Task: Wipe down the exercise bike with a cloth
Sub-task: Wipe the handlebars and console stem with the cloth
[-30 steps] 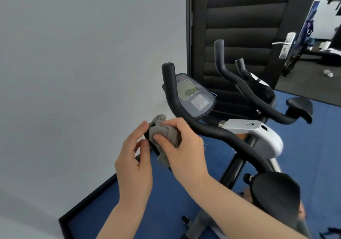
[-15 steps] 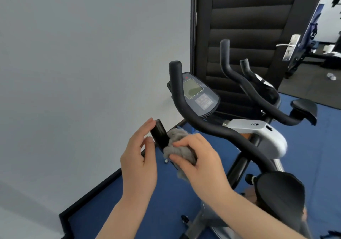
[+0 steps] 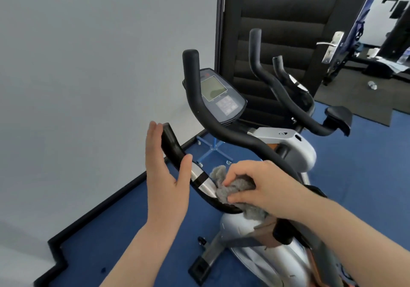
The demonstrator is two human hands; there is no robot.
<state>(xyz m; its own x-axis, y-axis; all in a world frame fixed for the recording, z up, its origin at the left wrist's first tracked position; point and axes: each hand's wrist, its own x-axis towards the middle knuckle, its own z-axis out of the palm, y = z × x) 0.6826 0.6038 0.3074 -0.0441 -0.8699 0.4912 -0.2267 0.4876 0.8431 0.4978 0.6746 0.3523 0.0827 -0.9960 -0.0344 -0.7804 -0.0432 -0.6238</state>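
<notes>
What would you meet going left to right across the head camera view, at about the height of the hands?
Plain grey wall → left hand → short black handlebar grip → crumpled grey cloth → right hand → blue floor mat.

A grey cloth is seen at lower centre. The handlebar is black, with a silver band crossed by a black stripe. The console is dark grey-blue with a pale green screen. The floor is blue, the wall pale grey.
</notes>
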